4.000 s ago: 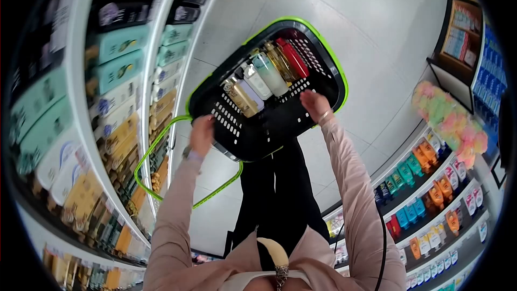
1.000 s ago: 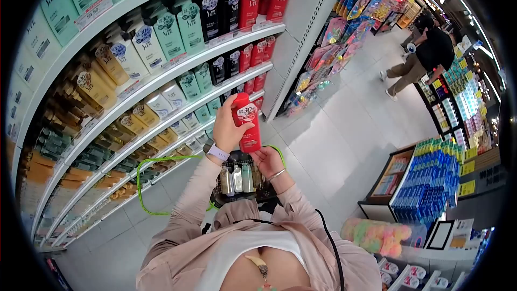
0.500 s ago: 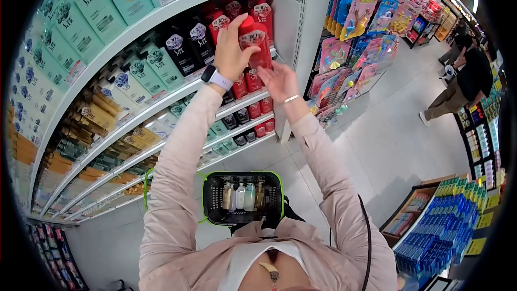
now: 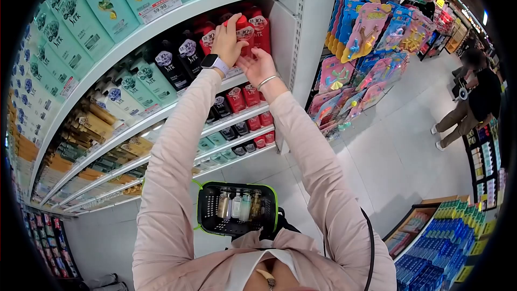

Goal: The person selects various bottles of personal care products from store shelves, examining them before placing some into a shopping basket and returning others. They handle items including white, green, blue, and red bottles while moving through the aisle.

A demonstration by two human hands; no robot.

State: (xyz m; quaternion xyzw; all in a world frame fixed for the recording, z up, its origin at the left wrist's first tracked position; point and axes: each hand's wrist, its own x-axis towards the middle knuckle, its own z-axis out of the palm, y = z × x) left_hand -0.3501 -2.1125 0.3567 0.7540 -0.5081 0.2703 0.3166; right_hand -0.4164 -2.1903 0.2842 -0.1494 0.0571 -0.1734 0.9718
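Note:
A red bottle (image 4: pixel 244 33) with a tag reading 30 stands at the front of the upper shelf, among other red bottles (image 4: pixel 260 28). My left hand (image 4: pixel 227 42), wearing a watch, is wrapped round this bottle's left side and top. Beside its lower right side is my right hand (image 4: pixel 258 67), palm up with fingers spread; whether its fingertips touch the bottle is unclear. Black bottles (image 4: pixel 189 49) stand just left of the red ones, then mint green bottles (image 4: pixel 156 78).
Below me is a black basket (image 4: pixel 207 205) with a green rim, holding several bottles. Carded toys (image 4: pixel 363 32) hang right of the shelf. A person in dark clothes (image 4: pixel 482 94) stands at the far right. Blue boxes (image 4: pixel 431 248) are stacked lower right.
Both hands have moved slightly left with the red bottle, which is now back among the red bottles on the shelf. The view has shifted, and the person at the right has changed stance.

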